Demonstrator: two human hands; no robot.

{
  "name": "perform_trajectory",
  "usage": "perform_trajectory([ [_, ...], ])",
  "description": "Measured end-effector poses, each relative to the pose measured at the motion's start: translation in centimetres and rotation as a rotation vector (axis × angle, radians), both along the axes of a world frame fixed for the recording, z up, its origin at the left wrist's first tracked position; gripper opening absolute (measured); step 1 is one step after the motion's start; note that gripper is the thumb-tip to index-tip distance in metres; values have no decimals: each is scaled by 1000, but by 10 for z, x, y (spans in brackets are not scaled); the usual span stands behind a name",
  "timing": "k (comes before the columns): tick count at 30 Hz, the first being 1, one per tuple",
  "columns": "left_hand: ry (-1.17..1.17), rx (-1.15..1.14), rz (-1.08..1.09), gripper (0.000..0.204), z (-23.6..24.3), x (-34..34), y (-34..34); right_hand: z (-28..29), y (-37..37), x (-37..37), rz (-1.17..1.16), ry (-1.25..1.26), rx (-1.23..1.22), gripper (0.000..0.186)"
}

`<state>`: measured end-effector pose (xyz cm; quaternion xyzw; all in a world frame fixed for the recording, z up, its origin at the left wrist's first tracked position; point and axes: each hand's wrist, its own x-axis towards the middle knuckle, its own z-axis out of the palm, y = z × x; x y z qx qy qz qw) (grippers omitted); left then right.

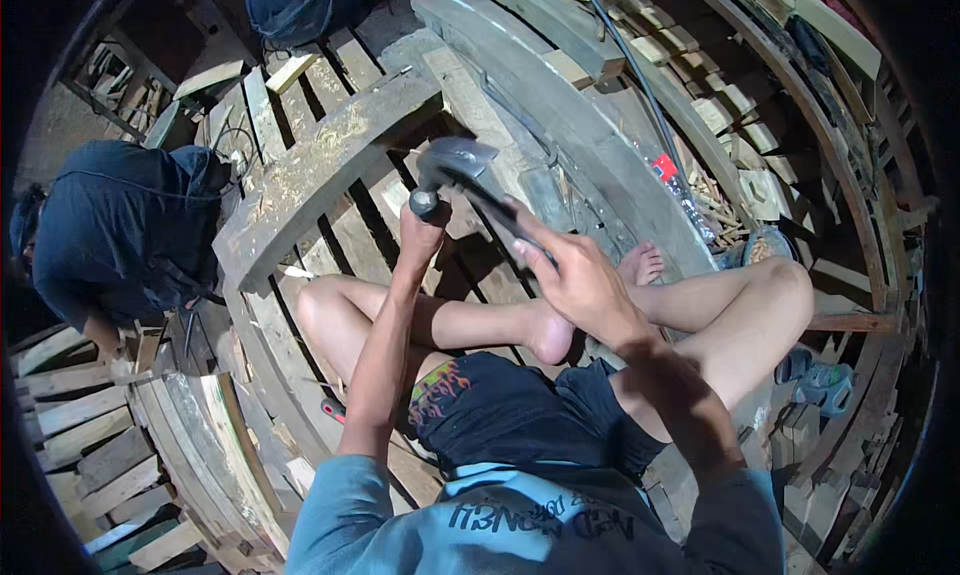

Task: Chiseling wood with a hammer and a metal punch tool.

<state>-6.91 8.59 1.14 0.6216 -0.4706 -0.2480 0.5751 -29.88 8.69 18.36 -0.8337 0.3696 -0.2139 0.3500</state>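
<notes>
My left hand (pixel 420 237) is closed in a fist around a tool's dark, round-ended handle (pixel 424 205); the rest of that tool is hidden below the fist. In my right hand (pixel 588 280) is the dark shaft of a hatchet-like tool (pixel 466 159), gripped with the index finger along the shaft. Its broad metal head is close above the left fist, slightly blurred, and I cannot tell whether it touches the handle end. A thick curved wooden beam (pixel 330 160), sprinkled with shavings, lies just ahead and left of both hands.
Wooden slats with gaps lie under my crossed legs. Another person (pixel 130 220) in dark clothes bends at the left. A long grey beam (pixel 570 115) runs beyond my right hand. A red-handled tool (pixel 333 410) is beside my left thigh. Cut wood is stacked at both sides.
</notes>
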Motion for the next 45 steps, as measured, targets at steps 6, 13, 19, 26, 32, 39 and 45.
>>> perform_trajectory([
  [6,-217,30,-18,22,12,-4,-8,-45,0,9,-259,-310,-149,43],
  [13,-216,-36,-176,26,-1,-4,17,-86,-3,23,-386,-183,381,43],
  [19,335,7,-73,24,-1,9,6,-123,-4,16,-415,-141,360,40],
  [26,469,-84,-117,28,-2,11,-18,-141,1,12,-437,-11,553,42],
  [32,421,-101,-87,18,-9,7,-7,-70,-14,14,-337,-201,365,43],
  [39,261,-57,-98,22,-7,1,-14,35,-16,6,-27,-390,-86,46],
  [45,189,-16,-1,11,-7,6,-11,-6,-18,21,-17,33,49,41],
])
